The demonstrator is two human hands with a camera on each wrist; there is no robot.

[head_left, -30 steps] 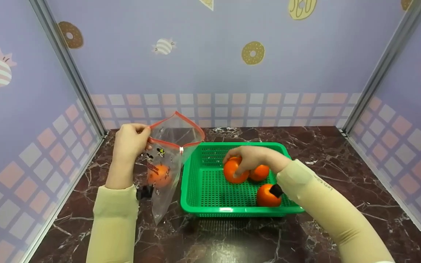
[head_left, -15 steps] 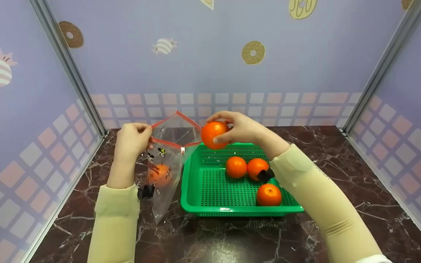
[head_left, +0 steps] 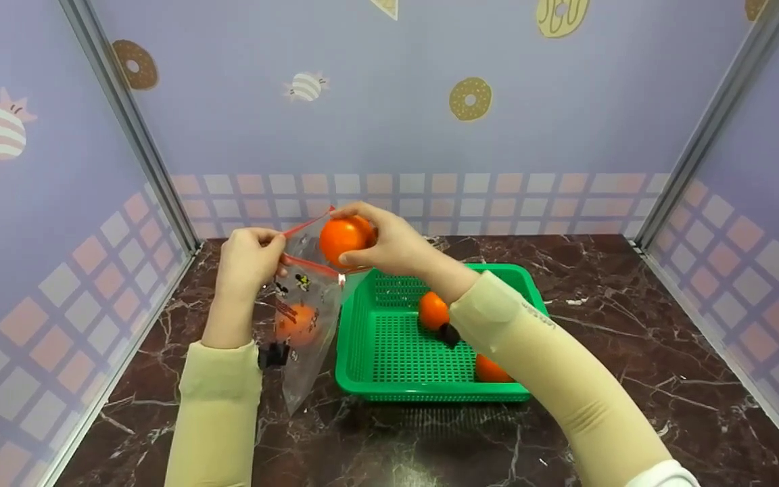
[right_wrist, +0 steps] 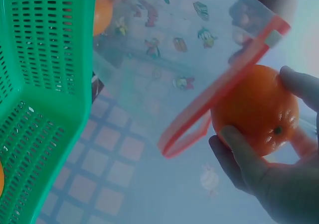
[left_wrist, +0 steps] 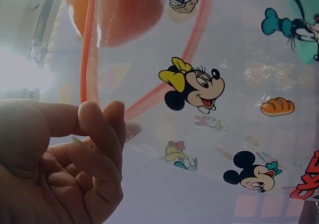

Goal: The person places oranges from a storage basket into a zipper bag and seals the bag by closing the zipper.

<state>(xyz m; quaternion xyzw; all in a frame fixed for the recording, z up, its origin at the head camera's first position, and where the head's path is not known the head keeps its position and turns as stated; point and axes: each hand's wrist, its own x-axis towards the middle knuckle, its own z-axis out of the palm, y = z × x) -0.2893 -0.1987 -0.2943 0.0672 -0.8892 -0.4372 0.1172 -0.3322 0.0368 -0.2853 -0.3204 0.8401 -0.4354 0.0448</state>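
Observation:
In the head view my left hand (head_left: 246, 265) pinches the left corner of a clear zip bag (head_left: 318, 304) by its red rim. The bag hangs with its mouth spread; cartoon prints and a white slider show on it. Low inside it rests one orange (head_left: 297, 325). My right hand (head_left: 395, 242) holds another orange (head_left: 342, 241) at the bag's mouth, thumb on the near side and fingers over the far side. In the right wrist view, this orange (right_wrist: 255, 109) overlaps the red rim. The left wrist view shows my left hand's fingertips (left_wrist: 90, 115) on the rim.
A green perforated basket (head_left: 356, 365) stands on the dark marbled table (head_left: 430, 446), right of the bag. Oranges (head_left: 434, 311) lie in it, partly hidden by my right arm. Patterned panels (head_left: 389, 122) enclose the table at the back and both sides.
My right hand has lifted an orange out of the basket and carried it up and left to the bag's mouth. The left hand has stayed nearly still, holding the bag.

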